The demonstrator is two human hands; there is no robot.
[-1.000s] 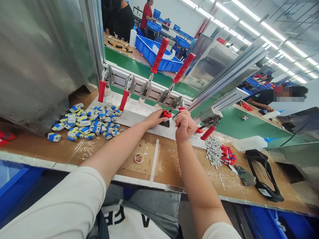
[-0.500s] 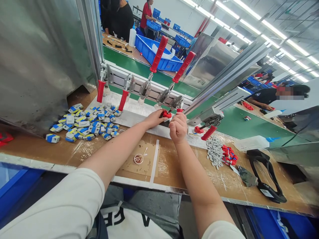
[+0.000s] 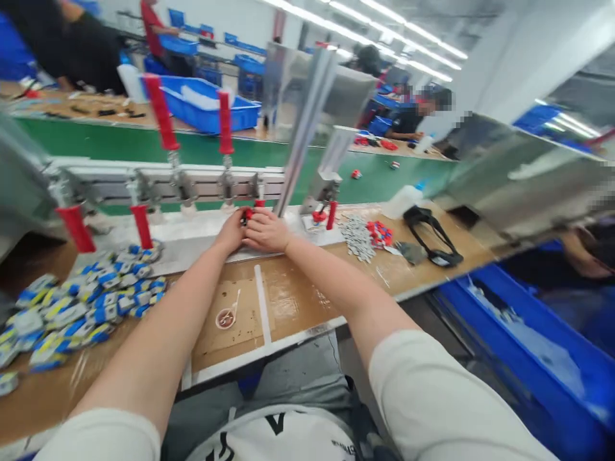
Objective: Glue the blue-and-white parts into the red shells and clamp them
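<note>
Blue, yellow and white blocks are lying in one heap, too many to count, at the lower left. Six red handles are showing: two are hanging at the left, two are standing upright in the upper left, one is peeking out above the hands, one is hanging to their right. One cup is sitting at the lower middle, a stick leaning from it. At centre, the left hand is bending its fingers round one red piece; the right hand is lying half-closed against it. Fingers are partly hiding the piece, so I cannot tell how firmly either is gripping. Rightward, one grey heap, one red-and-blue heap, one white bottle and one black strap are resting. Half a second ago the right hand was a fist apart from the left; now both are touching, and more of one blue bin is showing at the lower right.
</note>
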